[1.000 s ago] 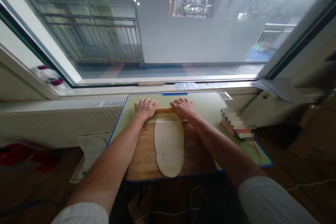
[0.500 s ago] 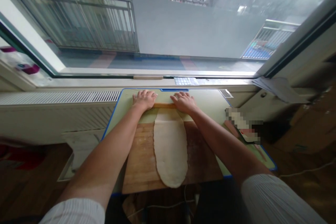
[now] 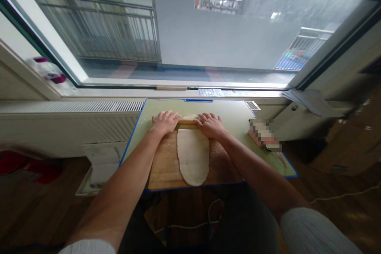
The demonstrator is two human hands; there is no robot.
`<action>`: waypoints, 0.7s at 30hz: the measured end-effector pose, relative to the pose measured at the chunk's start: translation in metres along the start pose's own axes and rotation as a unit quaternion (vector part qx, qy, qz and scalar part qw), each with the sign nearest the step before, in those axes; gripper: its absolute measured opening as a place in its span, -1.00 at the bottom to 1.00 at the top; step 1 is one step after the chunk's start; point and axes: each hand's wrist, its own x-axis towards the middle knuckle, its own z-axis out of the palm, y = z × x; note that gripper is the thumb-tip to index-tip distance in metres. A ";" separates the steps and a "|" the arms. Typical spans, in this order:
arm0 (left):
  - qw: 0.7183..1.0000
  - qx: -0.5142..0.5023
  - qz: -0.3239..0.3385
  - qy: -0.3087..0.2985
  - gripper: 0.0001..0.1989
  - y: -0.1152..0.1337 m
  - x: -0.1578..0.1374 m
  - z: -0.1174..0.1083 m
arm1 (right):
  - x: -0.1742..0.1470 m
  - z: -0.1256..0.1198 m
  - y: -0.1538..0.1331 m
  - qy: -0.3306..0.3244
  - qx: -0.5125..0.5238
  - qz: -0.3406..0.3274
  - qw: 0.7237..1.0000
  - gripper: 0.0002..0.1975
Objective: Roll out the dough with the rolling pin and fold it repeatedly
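A long, pale oval sheet of dough lies on a wooden board, its near end close to the board's front edge. Across the far part of the dough rests a wooden rolling pin. My left hand is over the pin's left end, fingers curved forward over it. At the right end, my right hand presses down in the same way. Both hands hide the ends of the pin. A small piece of dough shows beyond the pin.
Board and dough are on a light green table with a blue rim. A blurred-out object lies on its right side. Behind stand a radiator and a windowsill holding a bottle; a cardboard box is at right.
The rolling pin and both hands have come back toward me over the dough, uncovering a bit of its far end. The board sits farther back on the table; my view has shifted slightly.
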 end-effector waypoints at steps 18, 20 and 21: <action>0.992 -0.054 0.062 0.099 -0.69 0.004 0.007 0.003 | 0.009 -0.013 0.036 0.065 0.075 -0.090 0.991 -0.76; 0.990 -0.068 0.044 0.118 -0.57 0.007 0.017 0.002 | 0.011 -0.011 0.045 0.073 0.077 -0.069 0.992 -0.75; 0.988 -0.074 0.035 0.131 -0.48 0.006 0.021 0.002 | 0.012 -0.010 0.049 0.075 0.077 -0.053 0.993 -0.74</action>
